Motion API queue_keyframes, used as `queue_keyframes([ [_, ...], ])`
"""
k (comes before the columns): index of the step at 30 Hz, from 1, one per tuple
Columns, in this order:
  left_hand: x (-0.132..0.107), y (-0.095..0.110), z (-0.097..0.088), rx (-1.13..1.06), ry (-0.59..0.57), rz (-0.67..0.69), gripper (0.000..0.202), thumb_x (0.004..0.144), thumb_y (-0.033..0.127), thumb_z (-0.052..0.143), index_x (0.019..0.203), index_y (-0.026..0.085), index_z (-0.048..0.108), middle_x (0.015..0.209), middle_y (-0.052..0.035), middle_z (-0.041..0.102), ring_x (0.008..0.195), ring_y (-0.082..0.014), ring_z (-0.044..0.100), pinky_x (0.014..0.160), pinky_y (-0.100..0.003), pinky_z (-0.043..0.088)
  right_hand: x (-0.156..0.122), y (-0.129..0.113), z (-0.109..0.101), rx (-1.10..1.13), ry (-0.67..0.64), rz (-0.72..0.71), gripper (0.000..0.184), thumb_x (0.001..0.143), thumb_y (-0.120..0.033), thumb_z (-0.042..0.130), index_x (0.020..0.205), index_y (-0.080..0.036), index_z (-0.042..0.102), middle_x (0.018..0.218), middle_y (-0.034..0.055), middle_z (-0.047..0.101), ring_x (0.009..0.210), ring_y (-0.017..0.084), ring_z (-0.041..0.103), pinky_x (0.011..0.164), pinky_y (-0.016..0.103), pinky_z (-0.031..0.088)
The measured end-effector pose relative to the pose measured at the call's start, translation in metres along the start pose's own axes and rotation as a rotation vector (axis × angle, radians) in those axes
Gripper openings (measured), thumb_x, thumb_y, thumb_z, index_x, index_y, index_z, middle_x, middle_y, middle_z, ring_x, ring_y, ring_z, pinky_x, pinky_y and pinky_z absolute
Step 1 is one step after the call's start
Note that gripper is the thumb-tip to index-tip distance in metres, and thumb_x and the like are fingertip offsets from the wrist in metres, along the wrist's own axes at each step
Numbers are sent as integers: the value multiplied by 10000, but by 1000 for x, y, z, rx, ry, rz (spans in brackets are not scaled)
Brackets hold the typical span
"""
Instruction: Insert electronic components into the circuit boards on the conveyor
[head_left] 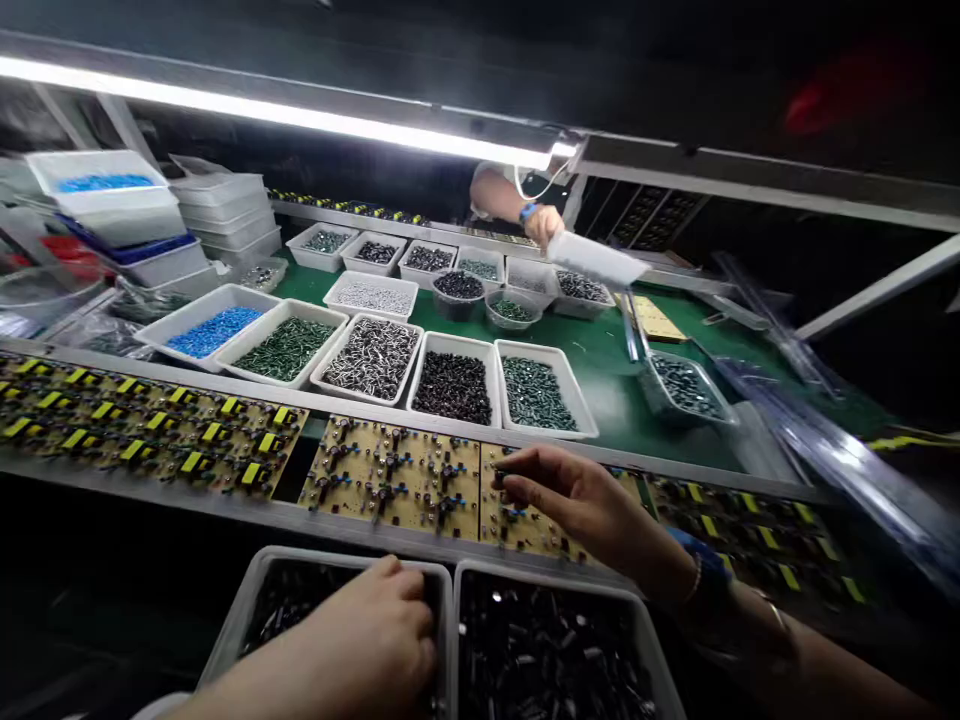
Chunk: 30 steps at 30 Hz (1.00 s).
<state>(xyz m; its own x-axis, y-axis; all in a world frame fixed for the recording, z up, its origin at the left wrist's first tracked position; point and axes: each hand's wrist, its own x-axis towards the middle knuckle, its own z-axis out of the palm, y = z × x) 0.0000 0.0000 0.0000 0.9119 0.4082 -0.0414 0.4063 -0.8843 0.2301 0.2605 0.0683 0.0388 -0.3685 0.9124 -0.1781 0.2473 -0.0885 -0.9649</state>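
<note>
My right hand [577, 500] is over a tan circuit board [491, 530], thumb and forefinger pinched on a small dark cylindrical electronic component [498, 480], perhaps a capacitor. Close by on its left lies another circuit board [405, 470] bearing several dark parts and blue ones. My left hand [367, 630] reaches into the left white bin [259, 580] of black components. Its fingers are curled and closed, with the tips hidden, so whatever they hold does not show. Beside it stands a right white bin [660, 650], filled with shiny black cylindrical components [547, 650].
Boards with yellow parts [157, 420] line the rail to the left. Behind the rail, trays hold blue [214, 330], green [281, 345], silver [371, 358] and dark components [454, 385]. Across the green bench, a co-worker's hand [545, 225] holds a white tray [596, 258]. A lamp [300, 118] hangs above.
</note>
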Motion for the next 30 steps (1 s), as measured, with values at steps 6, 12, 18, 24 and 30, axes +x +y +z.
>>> queue_keyframes([
  [6,14,11,34,-7,64,15,375,792,263,850,579,188,551,551,39,627,629,-166,510,541,-365,227,18,-2,-2,-218,17,-138,319,938,-453,711,1141,-208,717,1051,51,765,955,185,708,853,310,573],
  [12,39,21,41,-7,197,68,422,796,309,856,544,189,539,462,21,567,579,-166,472,533,-369,163,47,-12,5,-600,43,-391,154,960,-321,696,1027,-187,734,947,40,756,848,178,694,767,298,535],
  [18,63,32,41,-44,169,102,403,861,358,788,551,185,596,481,-12,597,599,-187,518,529,-359,126,65,-15,11,-861,-50,-519,91,981,-219,665,1037,-167,716,946,54,728,836,185,683,748,289,524],
  [24,61,36,32,-75,92,84,370,902,350,739,585,181,651,532,-30,662,567,-181,521,542,-375,149,65,-22,18,-1080,-57,-534,89,999,-213,637,1027,-152,695,963,76,718,849,217,691,782,327,542],
  [30,55,37,32,-70,73,77,367,935,410,706,650,178,706,584,-44,701,629,-190,577,576,-389,222,67,-20,27,-1144,-19,-548,105,998,-225,642,974,-134,690,928,88,718,825,226,694,763,335,556],
])
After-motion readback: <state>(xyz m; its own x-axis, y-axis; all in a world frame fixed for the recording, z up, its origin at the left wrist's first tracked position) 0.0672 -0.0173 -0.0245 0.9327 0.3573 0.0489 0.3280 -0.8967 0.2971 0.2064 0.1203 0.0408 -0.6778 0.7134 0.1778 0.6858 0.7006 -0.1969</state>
